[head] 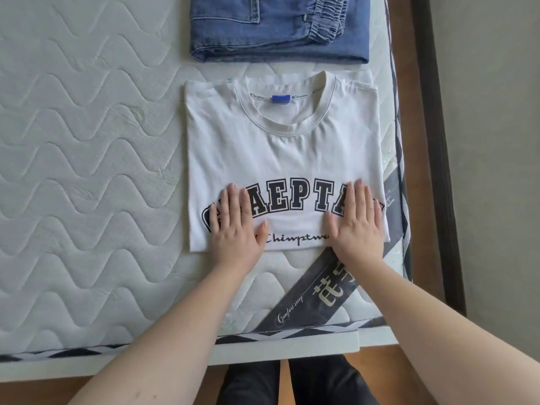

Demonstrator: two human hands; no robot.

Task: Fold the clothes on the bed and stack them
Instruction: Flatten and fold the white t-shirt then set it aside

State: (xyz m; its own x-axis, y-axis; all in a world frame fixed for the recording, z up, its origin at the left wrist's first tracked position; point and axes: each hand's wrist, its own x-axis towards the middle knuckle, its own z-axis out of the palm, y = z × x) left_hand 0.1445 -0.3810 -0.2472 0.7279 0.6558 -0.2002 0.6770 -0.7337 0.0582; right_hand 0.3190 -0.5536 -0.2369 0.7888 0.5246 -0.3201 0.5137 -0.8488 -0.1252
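Note:
A white T-shirt (280, 159) with black block letters lies folded into a rectangle on the quilted mattress (87, 171), collar pointing away from me. My left hand (236, 226) rests flat on its lower left part, fingers spread and empty. My right hand (355, 223) presses flat on the lower right part, also empty. Beyond the shirt sits a folded pair of blue jeans (277, 27), apart from it, with the elastic waistband to the right.
A grey diagonal label band (315, 296) crosses the mattress's near right corner. The mattress edge runs along the right, beside a dark wooden bed frame (438, 141). Wooden floor and my dark trouser legs (301, 381) show below the near edge.

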